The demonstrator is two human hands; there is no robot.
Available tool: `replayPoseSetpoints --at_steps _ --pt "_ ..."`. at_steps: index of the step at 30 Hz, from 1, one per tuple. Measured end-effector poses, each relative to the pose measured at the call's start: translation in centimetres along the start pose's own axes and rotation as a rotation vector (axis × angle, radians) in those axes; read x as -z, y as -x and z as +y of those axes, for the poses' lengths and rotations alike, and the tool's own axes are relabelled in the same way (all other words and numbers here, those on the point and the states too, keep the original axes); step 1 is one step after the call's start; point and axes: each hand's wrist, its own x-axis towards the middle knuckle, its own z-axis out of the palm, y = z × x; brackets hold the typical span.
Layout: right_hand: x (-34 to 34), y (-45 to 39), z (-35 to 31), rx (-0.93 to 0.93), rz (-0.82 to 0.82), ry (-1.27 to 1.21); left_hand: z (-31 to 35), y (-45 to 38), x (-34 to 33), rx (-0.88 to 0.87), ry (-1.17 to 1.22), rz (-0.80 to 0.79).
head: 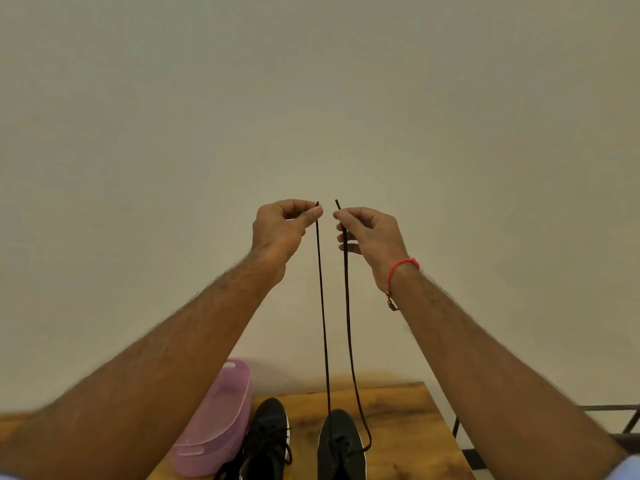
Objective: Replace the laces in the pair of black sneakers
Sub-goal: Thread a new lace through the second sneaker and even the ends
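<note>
- Your forearms fill the lower corners of the view, both raised toward the plain wall; a red thread bracelet sits on the right wrist.
- Left hand: thumb and forefinger pinch one tip of the black lace, which pokes out just above the fingertips.
- Right hand: thumb and forefinger pinch the other tip, with the strand running down past the curled lower fingers.
- Both tips are held near each other at about the same height, and the two strands hang almost parallel down to the right sneaker on the wooden table.
- Step in hand, as a judgement: you are evening the two ends after the lace has passed through the lowest eyelets of the right sneaker; the eyelets themselves are too dark to make out.
- Next move calls for lowering both tips to the shoe and crossing them into the next eyelets without letting one side slip shorter.
- Left sneaker stands just beside the right one, with a lace lying loose over its upper; whether it is fully laced you cannot tell.
- Pink plastic basket lies tilted just beside the left sneaker, at the table's left.
- A dark metal frame shows beyond the table's right edge; nothing stands between your hands and the shoe.
</note>
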Motion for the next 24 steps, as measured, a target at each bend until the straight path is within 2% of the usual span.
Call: replayPoseSetpoints --at_steps 6,15,24 --pt "-0.3 -1.4 -2.0 0.052 0.028 -0.058 1.2 -0.7 -0.1 -0.013 -0.015 -0.032" --pt "-1.0 -2.8 -4.4 0.104 0.027 -0.001 1.6 -0.6 0.0 0.011 -0.011 -0.036" --pt "-0.2 -2.1 -3.0 0.009 -0.013 -0.107 -0.1 -0.8 1.0 -0.015 -0.071 -0.043"
